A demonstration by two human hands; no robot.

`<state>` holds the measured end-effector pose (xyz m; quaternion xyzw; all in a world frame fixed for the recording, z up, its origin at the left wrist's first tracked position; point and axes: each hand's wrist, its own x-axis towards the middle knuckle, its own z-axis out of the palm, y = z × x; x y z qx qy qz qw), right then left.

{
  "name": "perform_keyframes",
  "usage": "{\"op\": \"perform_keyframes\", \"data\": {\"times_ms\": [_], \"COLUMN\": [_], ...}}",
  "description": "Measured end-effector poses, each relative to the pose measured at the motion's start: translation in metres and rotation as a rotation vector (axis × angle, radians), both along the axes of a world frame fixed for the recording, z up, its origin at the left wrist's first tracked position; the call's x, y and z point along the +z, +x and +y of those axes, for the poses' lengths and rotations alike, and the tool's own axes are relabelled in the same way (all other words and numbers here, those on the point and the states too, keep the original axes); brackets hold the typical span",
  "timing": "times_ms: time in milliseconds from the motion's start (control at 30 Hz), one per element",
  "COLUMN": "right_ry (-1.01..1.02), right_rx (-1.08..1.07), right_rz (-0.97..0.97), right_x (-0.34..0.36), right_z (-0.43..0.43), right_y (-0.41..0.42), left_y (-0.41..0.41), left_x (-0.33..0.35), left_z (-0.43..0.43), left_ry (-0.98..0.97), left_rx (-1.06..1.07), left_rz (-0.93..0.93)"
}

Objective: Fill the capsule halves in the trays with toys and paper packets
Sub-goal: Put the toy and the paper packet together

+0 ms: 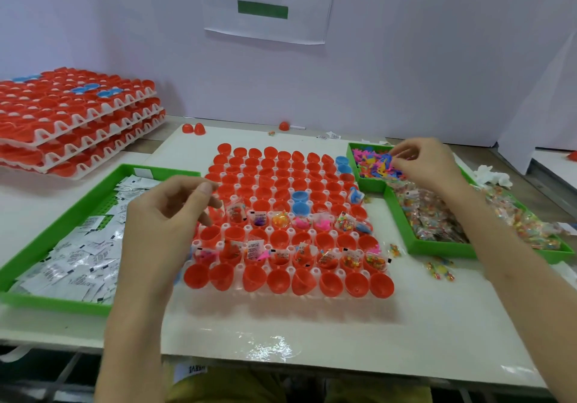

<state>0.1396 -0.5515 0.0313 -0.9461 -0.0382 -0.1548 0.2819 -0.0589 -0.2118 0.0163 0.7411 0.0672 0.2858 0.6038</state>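
Left hand (pixel 162 215) hovers with fingers loosely curled (thumb raised); right hand (pixel 427 162) reaches forward, fingertips pinching.

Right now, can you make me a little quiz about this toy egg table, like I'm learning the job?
1. True or false: the right hand is over the small bin of colourful toys.
2. What fills the big green tray beside the left hand? A) white paper packets B) blue cups C) spoons
3. Most capsule halves in the middle tray are red; what colour are the few odd ones?

Key: 1 true; 2 A; 3 blue.
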Motion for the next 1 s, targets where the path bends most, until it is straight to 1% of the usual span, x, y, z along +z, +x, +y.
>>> {"op": "perform_keyframes", "data": {"times_ms": [67,167,233,300,367,433,567,633,867,1000], "right_ry": [-0.132,-0.292,-0.297,-0.257,-0.229,-0.194,-0.166,-0.14,-0.101,0.019], "right_rx": [-0.073,-0.112,-0.09,-0.082,-0.09,-0.109,-0.14,-0.143,-0.226,-0.226], "right_rz": [0.033,0.153,0.206,0.194,0.161,0.134,0.124,0.109,-0.067,-0.161], "right_x": [-0.004,-0.007,-0.011,-0.014,-0.014,-0.013,-0.012,-0.013,-0.013,-0.011], "right_z": [-0.014,-0.025,-0.027,-0.026,-0.024,-0.022,-0.021,-0.021,-0.025,-0.027], "right_y": [0.012,0.022,0.024,0.024,0.021,0.021,0.018,0.017,0.011,0.008], "left_y": [0.001,0.009,0.018,0.028,0.036,0.04,0.043,0.042,0.04,0.039], "left_x": [-0.001,-0.003,-0.004,-0.007,-0.013,-0.019,-0.026,-0.026,-0.025,-0.024], "left_z": [0.017,0.041,0.057,0.071,0.078,0.08,0.084,0.085,0.082,0.081], "left_ry": [0.08,0.283,0.415,0.532,0.54,0.522,0.499,0.534,0.549,0.569], "left_rx": [0.04,0.13,0.169,0.163,0.125,0.119,0.137,0.132,0.17,0.16], "left_rz": [0.037,0.146,0.266,0.416,0.522,0.561,0.551,0.555,0.557,0.565]}}
